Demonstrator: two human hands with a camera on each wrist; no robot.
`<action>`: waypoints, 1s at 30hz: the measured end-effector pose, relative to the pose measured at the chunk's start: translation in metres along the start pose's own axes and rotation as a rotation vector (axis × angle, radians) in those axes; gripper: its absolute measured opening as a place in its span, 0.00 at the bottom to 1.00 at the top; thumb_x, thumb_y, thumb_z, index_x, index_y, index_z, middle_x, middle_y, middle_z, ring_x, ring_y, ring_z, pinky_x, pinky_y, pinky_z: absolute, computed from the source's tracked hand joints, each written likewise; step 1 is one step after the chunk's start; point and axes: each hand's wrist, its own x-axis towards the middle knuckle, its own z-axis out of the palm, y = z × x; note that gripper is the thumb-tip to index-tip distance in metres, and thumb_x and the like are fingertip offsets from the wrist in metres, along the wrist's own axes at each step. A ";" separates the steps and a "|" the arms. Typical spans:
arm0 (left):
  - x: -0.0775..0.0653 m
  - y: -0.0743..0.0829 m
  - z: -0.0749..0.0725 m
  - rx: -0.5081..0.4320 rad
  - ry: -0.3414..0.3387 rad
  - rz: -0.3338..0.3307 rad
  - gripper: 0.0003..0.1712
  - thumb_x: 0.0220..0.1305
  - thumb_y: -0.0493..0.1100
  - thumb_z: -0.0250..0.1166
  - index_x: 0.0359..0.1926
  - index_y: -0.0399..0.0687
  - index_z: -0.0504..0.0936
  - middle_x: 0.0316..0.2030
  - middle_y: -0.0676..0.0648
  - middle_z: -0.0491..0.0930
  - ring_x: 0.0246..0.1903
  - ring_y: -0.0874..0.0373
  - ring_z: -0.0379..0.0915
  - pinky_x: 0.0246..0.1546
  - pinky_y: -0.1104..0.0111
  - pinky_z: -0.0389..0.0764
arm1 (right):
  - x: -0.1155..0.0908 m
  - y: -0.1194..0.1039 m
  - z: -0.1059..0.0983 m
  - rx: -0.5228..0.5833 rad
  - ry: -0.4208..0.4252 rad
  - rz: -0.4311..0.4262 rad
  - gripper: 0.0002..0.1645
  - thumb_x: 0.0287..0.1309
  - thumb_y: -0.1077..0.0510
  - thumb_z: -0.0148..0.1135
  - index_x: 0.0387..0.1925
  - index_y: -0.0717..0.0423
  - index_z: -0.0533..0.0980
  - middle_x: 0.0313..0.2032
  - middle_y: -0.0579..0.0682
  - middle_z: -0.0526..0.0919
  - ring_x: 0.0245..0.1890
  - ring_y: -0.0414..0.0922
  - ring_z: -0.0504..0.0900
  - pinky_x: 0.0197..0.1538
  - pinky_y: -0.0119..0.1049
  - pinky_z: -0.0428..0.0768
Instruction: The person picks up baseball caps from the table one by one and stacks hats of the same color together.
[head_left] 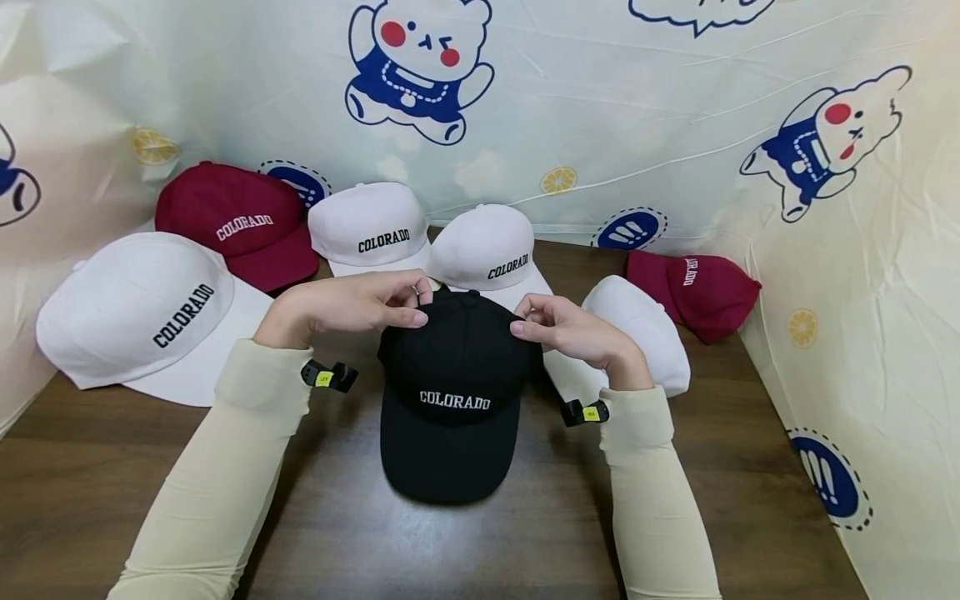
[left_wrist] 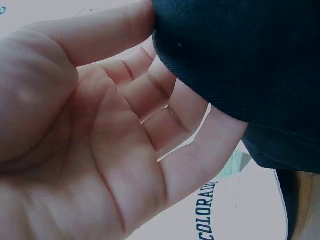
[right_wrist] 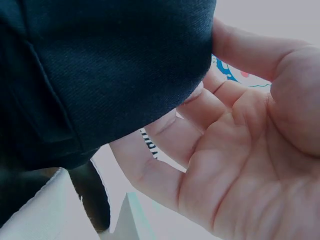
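One black baseball cap point(head_left: 459, 358), centre of frame; four white baseball caps point(head_left: 127, 304) (one far left, two above centre, one right of centre); two maroon baseball caps point(head_left: 198, 208) (one upper left, one right): seven in all. One left hand point(head_left: 348, 302), one right hand point(head_left: 573, 331); two cream sleeves point(head_left: 217, 479); two wrist-worn cameras point(head_left: 341, 377).

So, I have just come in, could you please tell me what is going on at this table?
A person is holding a black cap with both hands, the left hand and the right hand each gripping one side of it. Its brim points toward the person, and the white word COLORADO shows on the front. I cannot tell whether it touches the wooden table. Four white caps and two dark red caps lie behind it and to its sides.
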 end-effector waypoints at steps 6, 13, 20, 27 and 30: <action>0.001 -0.001 0.000 0.042 0.064 0.021 0.10 0.69 0.44 0.59 0.43 0.45 0.68 0.28 0.43 0.65 0.29 0.52 0.62 0.30 0.63 0.64 | 0.002 0.003 -0.001 -0.034 0.033 -0.002 0.10 0.67 0.55 0.57 0.41 0.59 0.71 0.28 0.60 0.71 0.31 0.51 0.71 0.37 0.45 0.74; 0.003 0.001 0.001 0.066 0.117 0.005 0.07 0.69 0.42 0.59 0.44 0.48 0.70 0.30 0.43 0.68 0.32 0.50 0.66 0.32 0.61 0.67 | 0.002 0.001 0.000 -0.063 0.069 -0.005 0.07 0.67 0.57 0.55 0.42 0.57 0.72 0.31 0.60 0.70 0.34 0.55 0.71 0.39 0.44 0.74; 0.004 -0.002 0.001 0.099 0.139 -0.018 0.06 0.69 0.42 0.58 0.41 0.46 0.70 0.29 0.43 0.68 0.30 0.51 0.66 0.31 0.62 0.68 | 0.007 -0.001 0.004 -0.100 0.125 0.005 0.09 0.68 0.58 0.55 0.43 0.60 0.73 0.35 0.58 0.73 0.37 0.59 0.71 0.39 0.42 0.72; 0.005 -0.005 0.000 0.138 0.180 -0.025 0.05 0.69 0.41 0.58 0.41 0.46 0.71 0.32 0.43 0.71 0.31 0.52 0.68 0.33 0.62 0.71 | 0.000 -0.027 0.013 -0.120 0.149 0.012 0.09 0.68 0.62 0.54 0.44 0.65 0.72 0.38 0.62 0.74 0.40 0.63 0.72 0.40 0.41 0.73; 0.004 -0.005 -0.001 0.134 0.191 -0.034 0.06 0.69 0.41 0.58 0.41 0.45 0.71 0.32 0.43 0.71 0.31 0.50 0.69 0.33 0.62 0.71 | -0.001 -0.030 0.015 -0.131 0.161 -0.002 0.09 0.67 0.63 0.54 0.45 0.66 0.72 0.39 0.62 0.74 0.40 0.63 0.72 0.41 0.41 0.73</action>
